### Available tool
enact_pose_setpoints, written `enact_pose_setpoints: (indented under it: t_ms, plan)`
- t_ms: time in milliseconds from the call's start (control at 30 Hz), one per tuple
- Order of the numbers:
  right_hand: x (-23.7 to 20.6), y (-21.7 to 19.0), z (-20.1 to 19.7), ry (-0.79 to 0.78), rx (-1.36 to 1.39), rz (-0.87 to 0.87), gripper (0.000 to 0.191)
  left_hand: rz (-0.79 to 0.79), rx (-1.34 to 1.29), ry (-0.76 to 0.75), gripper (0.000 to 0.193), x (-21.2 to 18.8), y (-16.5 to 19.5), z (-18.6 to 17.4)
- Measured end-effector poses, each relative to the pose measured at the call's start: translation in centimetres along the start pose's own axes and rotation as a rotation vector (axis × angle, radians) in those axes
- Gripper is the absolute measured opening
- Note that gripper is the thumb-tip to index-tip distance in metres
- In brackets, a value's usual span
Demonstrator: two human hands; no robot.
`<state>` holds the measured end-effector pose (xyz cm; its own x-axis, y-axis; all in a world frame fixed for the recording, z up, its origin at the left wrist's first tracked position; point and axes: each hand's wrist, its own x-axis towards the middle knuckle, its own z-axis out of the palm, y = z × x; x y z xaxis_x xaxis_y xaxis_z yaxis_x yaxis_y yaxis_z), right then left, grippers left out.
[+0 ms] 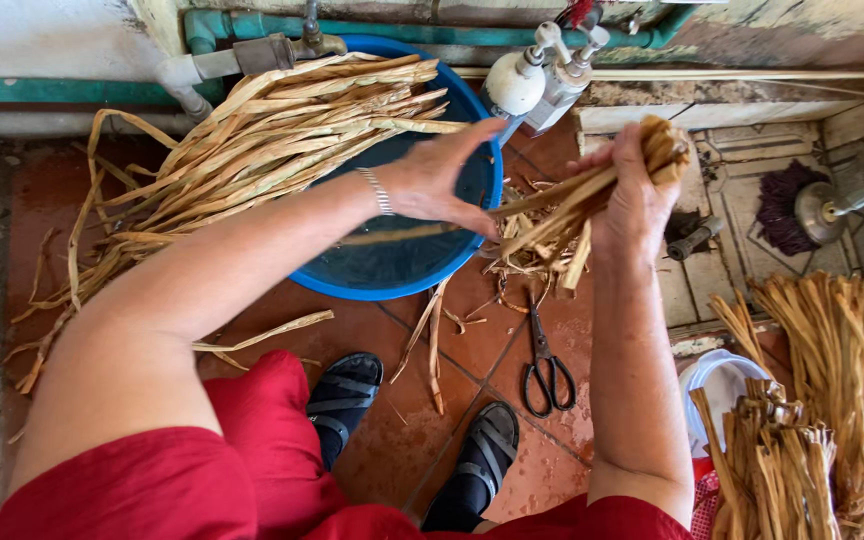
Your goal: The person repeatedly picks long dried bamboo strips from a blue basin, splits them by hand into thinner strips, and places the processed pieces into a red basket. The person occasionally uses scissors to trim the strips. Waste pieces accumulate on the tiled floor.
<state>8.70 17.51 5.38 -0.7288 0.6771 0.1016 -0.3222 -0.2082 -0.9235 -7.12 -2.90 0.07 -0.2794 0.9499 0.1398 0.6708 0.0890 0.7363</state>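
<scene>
Strips of dried leaf, judged light and brittle, were clenched near their far ends by the right hand, while the left hand, fingers spread loosely, touched them above the blue basin.

No packages, labels, signs or screens show anywhere in the view. Nothing in the frame carries a printed face, a wrapper or a display.
</scene>
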Motion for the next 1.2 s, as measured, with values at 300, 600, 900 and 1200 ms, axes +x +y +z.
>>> enact_pose_setpoints:
  t_ms: [300, 600, 900, 1200]
  plan:
    - [1.5, -9.7, 3.4, -0.168, 0.218, -0.098, 0.029, 0.045, -0.824, -0.262, 0.094, 4.3, 7.6, 2.2]
    - [6.3, -18.2, -5.4, -0.132, -0.088, -0.22, 0.017, 0.144, -0.725, 0.022, 0.08, 3.2, 7.9, 10.0]
    - [4.7, -17.7, -8.9, -0.051, -0.767, -0.53, 0.006, -0.223, -0.538, 0.365, 0.033, 2.4, 1.0, -1.9]
    - [1.6, 4.0, 0.5, -0.183, -0.969, -0.87, 0.021, -0.412, 0.714, 0.247, 0.074, -8.9, -4.2, -4.0]
